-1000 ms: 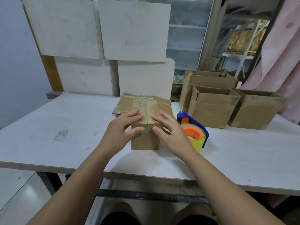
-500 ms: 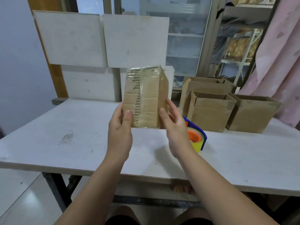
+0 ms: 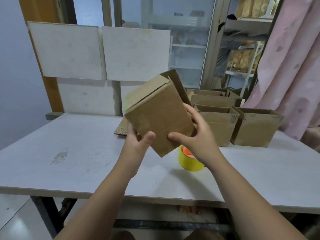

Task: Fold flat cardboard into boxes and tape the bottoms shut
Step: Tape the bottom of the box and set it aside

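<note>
white panels (image 3: 69, 51) lean behind a white table (image 3: 69, 153), pink curtain (image 3: 294, 66) right, shelves (image 3: 187, 66) beyond.

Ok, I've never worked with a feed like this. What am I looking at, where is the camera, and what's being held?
There is no machine here. These are a person's two bare arms, seen from a camera worn on their head, looking forward and down. The left hand and right hand together hold a folded cardboard box, tilted in the air above the white table. One flap sticks out at the box's far end. On the table below sits a yellow tape roll, partly hidden by the right hand. Several open-topped boxes stand to the right, and a flat cardboard piece lies behind the held box.
</note>
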`<state>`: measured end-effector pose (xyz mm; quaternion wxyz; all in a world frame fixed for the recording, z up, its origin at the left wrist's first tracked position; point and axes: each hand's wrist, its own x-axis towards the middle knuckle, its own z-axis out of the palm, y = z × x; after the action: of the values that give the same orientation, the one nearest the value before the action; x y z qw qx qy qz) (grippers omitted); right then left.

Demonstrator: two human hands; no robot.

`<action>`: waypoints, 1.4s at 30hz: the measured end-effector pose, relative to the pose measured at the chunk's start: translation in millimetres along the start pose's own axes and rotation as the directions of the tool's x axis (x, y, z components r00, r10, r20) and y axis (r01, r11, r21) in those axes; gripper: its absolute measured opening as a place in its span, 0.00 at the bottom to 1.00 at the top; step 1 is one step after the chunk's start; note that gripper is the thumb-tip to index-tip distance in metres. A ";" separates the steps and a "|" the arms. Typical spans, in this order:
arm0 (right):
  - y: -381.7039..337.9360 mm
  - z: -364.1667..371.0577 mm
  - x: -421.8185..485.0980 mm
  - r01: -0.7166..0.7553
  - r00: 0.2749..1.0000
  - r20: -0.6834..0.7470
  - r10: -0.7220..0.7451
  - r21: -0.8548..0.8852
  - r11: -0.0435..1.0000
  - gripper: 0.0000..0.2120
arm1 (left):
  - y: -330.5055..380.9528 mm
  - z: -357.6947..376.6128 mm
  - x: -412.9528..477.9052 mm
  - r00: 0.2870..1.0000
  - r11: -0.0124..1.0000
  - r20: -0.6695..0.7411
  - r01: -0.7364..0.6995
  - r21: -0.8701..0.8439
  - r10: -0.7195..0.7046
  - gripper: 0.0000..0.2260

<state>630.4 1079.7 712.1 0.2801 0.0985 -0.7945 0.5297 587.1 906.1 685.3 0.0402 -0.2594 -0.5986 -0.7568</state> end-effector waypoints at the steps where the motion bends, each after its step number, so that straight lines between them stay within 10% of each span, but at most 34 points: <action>1: -4.0 -3.8 0.3 0.028 1.000 0.009 -0.027 -0.048 0.998 0.39 | -0.7 3.6 1.4 1.000 0.999 0.003 0.006 -0.039 -0.006 0.40; 9: -17.6 -48.7 5.0 0.074 0.997 -0.071 -0.042 0.543 0.837 0.43 | -8.7 29.3 19.7 0.987 0.831 0.052 0.155 -0.534 -0.151 0.45; 13: -18.0 -61.0 1.5 0.027 0.998 -0.065 -0.008 0.292 0.956 0.24 | -10.3 57.2 24.3 0.969 0.806 0.163 0.246 -0.537 -0.188 0.48; 17: -16.0 -84.0 -2.9 -0.005 0.991 -0.132 0.026 0.152 0.988 0.14 | -8.1 90.8 25.5 0.929 0.818 0.289 0.347 -0.459 -0.231 0.30; 21: -8.5 -121.9 -11.5 -0.035 0.981 -0.191 0.034 -0.002 0.999 0.14 | -8.7 117.9 36.4 0.959 0.856 0.126 0.282 -0.433 -0.253 0.33; 24: 2.4 -150.7 -23.2 -0.076 0.976 -0.210 0.061 -0.064 0.995 0.14 | -6.7 133.2 43.4 0.989 0.969 -0.020 0.137 -0.205 -0.144 0.39; 28: 22.9 -183.5 -36.0 -0.210 0.966 -0.202 0.162 -0.247 0.946 0.20 | -10.9 158.5 52.7 0.961 0.999 0.277 -0.032 0.029 0.022 0.11; 33: 48.4 -210.8 -48.3 -0.289 0.945 -0.242 0.219 -0.310 0.906 0.30 | -19.2 178.6 63.9 0.847 0.980 0.518 0.014 0.199 -0.117 0.09; 37: 67.3 -220.8 -47.7 -0.372 0.928 -0.161 0.335 -0.390 0.843 0.34 | -33.0 188.7 71.5 0.710 0.739 0.649 -0.276 0.614 -0.273 0.11; 42: 74.0 -233.0 -44.3 -0.357 0.889 0.055 0.455 -0.536 0.765 0.23 | -23.9 203.6 80.5 0.566 0.558 0.675 -0.400 0.727 -0.473 0.23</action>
<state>712.8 1313.5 695.3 0.1004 -0.1064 -0.9305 0.3359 578.9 1121.6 729.9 -0.1450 -0.5131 -0.8293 -0.1671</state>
